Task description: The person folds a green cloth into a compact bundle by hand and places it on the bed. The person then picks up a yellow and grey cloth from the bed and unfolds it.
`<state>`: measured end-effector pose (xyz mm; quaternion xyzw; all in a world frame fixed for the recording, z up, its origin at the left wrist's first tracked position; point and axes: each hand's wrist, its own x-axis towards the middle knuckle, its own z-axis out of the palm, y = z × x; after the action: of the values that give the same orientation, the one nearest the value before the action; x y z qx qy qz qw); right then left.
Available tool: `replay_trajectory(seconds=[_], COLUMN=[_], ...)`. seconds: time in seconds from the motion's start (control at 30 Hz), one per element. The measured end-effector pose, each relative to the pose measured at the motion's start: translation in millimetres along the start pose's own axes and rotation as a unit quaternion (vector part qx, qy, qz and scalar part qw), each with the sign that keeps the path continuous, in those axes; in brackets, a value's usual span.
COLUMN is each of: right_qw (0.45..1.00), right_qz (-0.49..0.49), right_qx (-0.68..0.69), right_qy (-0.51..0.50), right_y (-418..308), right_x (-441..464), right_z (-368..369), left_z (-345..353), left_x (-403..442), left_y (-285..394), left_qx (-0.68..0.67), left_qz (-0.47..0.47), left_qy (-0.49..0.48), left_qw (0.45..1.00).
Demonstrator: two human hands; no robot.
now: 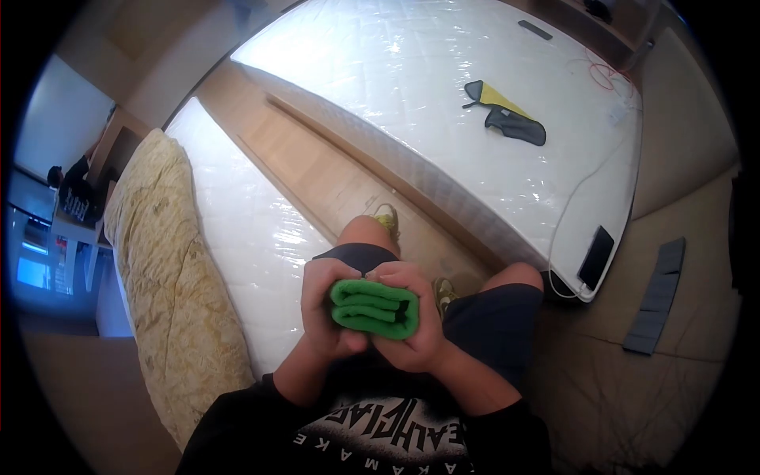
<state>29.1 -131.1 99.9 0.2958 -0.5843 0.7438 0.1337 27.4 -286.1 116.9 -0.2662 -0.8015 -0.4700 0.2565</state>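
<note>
Green cloth [375, 309] folded into a compact layered bundle, held off the white bed [412, 63], on its near side. Grip snug: left hand [321, 305] one side, right hand [428, 328] the other. Folding looks mostly done; inner layers hidden, can't confirm. Not set down yet. Grey-yellow item [514, 125] on bed, unheld.

The black shirt [317, 404] has sleeves [507, 434] ending near the elbows and a pale chest print [396, 423]: large, jagged letters on a speckled patch, plus smaller, widely spaced capitals, all upside down from the wearer's view. The shorts [495, 324] are dark navy; the shoes [445, 294], mottled yellowish-green.
</note>
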Motion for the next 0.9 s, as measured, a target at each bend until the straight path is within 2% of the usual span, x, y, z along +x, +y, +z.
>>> replay_trajectory(seconds=[0.23,0.4,0.5,0.6,0.73,0.9], right_qw=[0.998,0.997,0.999,0.998,0.996,0.998], right_qz=[-0.002,-0.016,0.018,-0.009,0.058,0.039], right_qx=[-0.002,-0.035,-0.024,-0.043,0.022,0.045], right_qy=[-0.063,-0.069,-0.011,0.040,0.057,0.020], right_y=[1,10,7,20,14,18], right_x=[4,-3,-2,-14,-20,-24], right_z=[-7,-6,1,4,10,9], left_z=[11,12,15,19,21,28], left_x=[-7,-11,-11,-10,-9,-8], left_y=[-17,-23,-23,-21,-19,-18], left_qx=[-0.078,-0.048,-0.031,-0.005,0.024,0.003], left_qz=[0.063,0.089,0.106,0.133,0.145,0.145], left_qy=[0.079,0.087,0.096,0.118,0.131,0.132], left_qw=[0.992,0.991,0.989,0.984,0.980,0.981])
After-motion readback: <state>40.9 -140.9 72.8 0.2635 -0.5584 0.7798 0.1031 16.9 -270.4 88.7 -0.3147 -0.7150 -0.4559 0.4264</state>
